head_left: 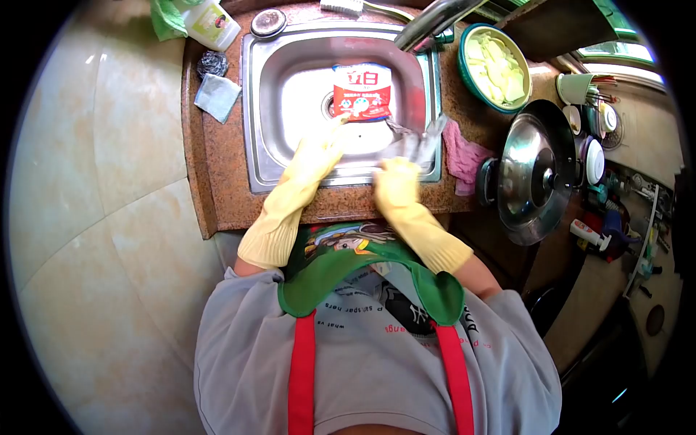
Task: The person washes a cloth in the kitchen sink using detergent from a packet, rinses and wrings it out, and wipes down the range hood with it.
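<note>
A red and white printed packet (362, 101) lies over the drain in the steel sink (252, 109). My left hand (322, 145), in a long yellow rubber glove, reaches over the front of the sink. Its fingers are closed at the packet's lower left corner. Over the right front rim is my right hand (399, 174), in a matching glove and smeared by motion. A limp grey thing (424, 141) sticks out beyond its fingers; blur hides what kind it is. A pink cloth (462, 156) lies just right of the sink.
The faucet (431, 25) juts in from the back right. A bowl of pale green slices (496, 69) and a lidded wok (536, 170) stand on the right. Left are a white bottle (212, 27), a dark scourer (212, 64) and a pale blue cloth (217, 96). A brush (344, 6) lies behind.
</note>
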Demonstrator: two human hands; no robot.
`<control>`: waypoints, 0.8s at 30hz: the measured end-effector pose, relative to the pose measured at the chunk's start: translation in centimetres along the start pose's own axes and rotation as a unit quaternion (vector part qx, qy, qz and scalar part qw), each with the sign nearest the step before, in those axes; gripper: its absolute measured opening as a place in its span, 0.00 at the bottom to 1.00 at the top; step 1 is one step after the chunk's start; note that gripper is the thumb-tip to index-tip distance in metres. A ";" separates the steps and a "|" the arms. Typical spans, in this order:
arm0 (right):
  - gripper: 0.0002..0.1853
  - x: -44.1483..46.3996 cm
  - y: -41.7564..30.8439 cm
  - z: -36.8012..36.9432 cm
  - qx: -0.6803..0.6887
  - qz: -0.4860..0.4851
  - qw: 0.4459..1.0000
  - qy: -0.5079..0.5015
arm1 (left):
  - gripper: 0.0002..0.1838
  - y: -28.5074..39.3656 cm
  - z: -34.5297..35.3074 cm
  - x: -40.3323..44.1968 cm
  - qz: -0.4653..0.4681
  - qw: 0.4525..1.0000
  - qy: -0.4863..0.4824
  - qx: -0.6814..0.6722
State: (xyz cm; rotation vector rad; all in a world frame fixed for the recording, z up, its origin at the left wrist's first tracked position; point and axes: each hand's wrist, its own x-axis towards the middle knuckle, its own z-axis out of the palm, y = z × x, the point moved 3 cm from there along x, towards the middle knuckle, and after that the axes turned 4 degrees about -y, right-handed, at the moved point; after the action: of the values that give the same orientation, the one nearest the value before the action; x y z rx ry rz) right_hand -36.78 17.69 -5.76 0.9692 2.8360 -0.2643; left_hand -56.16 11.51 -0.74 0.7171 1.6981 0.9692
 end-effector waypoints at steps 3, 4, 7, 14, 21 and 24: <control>0.15 4.7 -9.8 1.7 0.034 -0.091 0.974 -0.206 | 0.24 0.7 -1.1 0.6 -0.041 0.999 0.007 0.001; 0.15 5.5 -13.0 6.2 -0.020 -0.115 0.979 -0.167 | 0.24 0.5 -1.7 0.7 -0.003 0.999 0.029 0.016; 0.21 7.5 -17.2 8.4 0.001 -0.178 0.981 -0.079 | 0.24 -0.3 -4.0 1.2 0.065 0.994 0.079 0.048; 0.20 3.1 -2.7 -0.6 -0.005 -0.065 0.979 -0.191 | 0.24 -3.0 -10.1 -1.1 0.037 0.978 0.191 0.075; 0.13 3.8 7.5 0.7 0.157 -0.044 0.984 -0.066 | 0.25 -4.8 -8.6 -2.5 -0.001 0.979 0.182 0.093; 0.13 6.0 4.7 -6.7 0.465 0.192 0.851 -0.153 | 0.31 -5.0 -5.9 -1.3 0.027 0.993 0.039 0.109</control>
State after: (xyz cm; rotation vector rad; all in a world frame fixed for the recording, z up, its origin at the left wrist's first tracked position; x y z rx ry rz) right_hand -39.01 26.27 -0.90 1.4211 2.0717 -1.6510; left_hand -61.45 6.33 -3.51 0.8813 1.8823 0.8658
